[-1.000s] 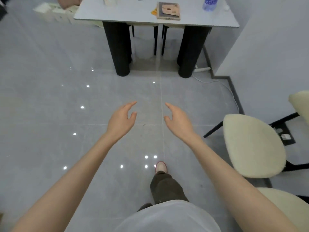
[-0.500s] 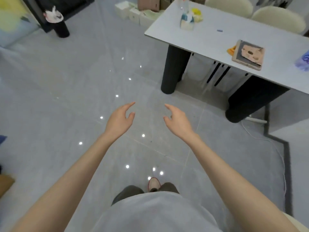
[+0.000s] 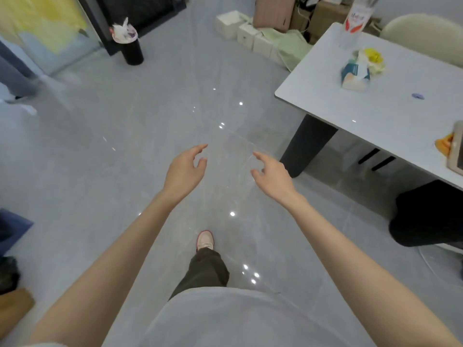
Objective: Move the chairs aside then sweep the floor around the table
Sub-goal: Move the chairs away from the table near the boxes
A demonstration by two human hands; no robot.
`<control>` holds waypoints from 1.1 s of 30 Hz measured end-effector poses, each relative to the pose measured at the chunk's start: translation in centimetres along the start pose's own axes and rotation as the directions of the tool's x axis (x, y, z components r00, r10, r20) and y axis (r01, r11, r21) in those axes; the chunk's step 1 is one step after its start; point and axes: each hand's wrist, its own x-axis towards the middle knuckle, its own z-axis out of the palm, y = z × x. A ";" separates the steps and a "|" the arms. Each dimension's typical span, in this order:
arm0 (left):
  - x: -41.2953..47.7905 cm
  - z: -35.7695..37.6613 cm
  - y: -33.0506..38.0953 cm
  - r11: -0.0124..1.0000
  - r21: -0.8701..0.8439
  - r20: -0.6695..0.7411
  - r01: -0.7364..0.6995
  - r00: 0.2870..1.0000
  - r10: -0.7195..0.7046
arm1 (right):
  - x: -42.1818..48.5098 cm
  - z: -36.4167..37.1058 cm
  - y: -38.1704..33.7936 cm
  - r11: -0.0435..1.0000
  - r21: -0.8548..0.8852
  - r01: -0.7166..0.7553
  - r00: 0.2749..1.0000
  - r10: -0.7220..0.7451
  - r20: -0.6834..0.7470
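table (image 3: 390, 131) shifted right, bin (image 3: 132, 52) holds crumpled waste

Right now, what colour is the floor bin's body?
The bin is black; the head view shows it best.

We held both bare arms stretched forward, our left hand (image 3: 185, 171) and right hand (image 3: 273, 176) apart, palms facing inward, fingers loosely spread, gripping nothing, one foot (image 3: 205, 240) ahead.
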 end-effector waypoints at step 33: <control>81.5 -1.7 8.4 0.949 0.126 0.295 -0.289 0.924 0.242 | 73.9 -16.3 -4.6 0.948 0.198 -0.251 0.942 0.286 -0.176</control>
